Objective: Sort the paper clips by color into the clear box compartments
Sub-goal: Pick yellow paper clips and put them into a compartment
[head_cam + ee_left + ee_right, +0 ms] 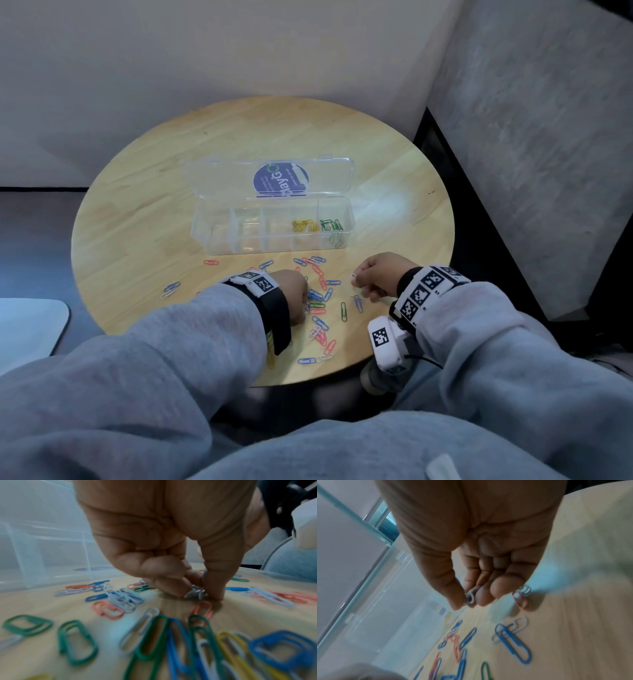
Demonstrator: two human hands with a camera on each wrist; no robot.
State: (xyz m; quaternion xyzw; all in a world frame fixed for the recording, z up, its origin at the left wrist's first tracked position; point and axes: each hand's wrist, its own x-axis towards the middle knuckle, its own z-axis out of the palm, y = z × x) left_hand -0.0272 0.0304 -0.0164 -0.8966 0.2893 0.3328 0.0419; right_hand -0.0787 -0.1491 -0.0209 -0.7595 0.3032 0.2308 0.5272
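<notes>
A clear box (205, 236) with its lid open stands mid-table; yellow clips (303, 225) and green clips (330, 224) lie in its two right compartments. Loose clips in red, blue, white and green (318, 301) are scattered in front of it. My left hand (291, 291) is down among them, and in the left wrist view its fingers pinch white clips (195, 593) against the tabletop. My right hand (376, 277) hovers to the right, above the table, and pinches a white clip (469, 597) between thumb and fingertips.
The round wooden table (137, 205) stands against a light wall, with a dark gap and a grey panel (531, 137) at the right. A few stray clips (171, 289) lie at the left. A pale object (27, 325) sits beyond the table's left edge.
</notes>
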